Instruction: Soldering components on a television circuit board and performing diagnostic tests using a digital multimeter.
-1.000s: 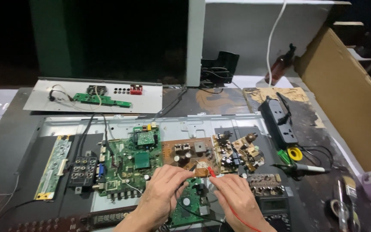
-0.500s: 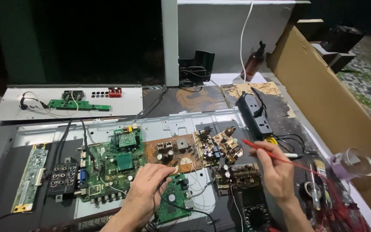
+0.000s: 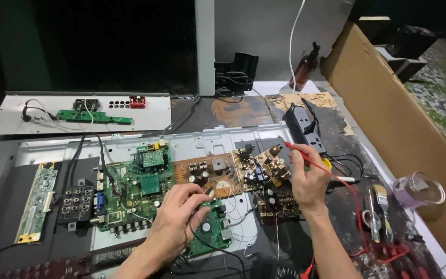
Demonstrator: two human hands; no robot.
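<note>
The right hand [image 3: 308,178] pinched a light, stiff red probe [image 3: 305,156] mid-shaft, tip toward 10 o'clock; the left hand [image 3: 176,217], fingers curled, pressed a black probe onto the fragile green circuit board [image 3: 210,232].

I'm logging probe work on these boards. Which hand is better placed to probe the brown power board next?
Probably right: the right hand holds the red probe with its tip over the brown power board; the left hand rests on the small green board.

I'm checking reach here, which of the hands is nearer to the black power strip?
Right. The right hand, holding a red probe, sits just below the black power strip. The left hand is far off to its lower left, on the small green board.
</note>
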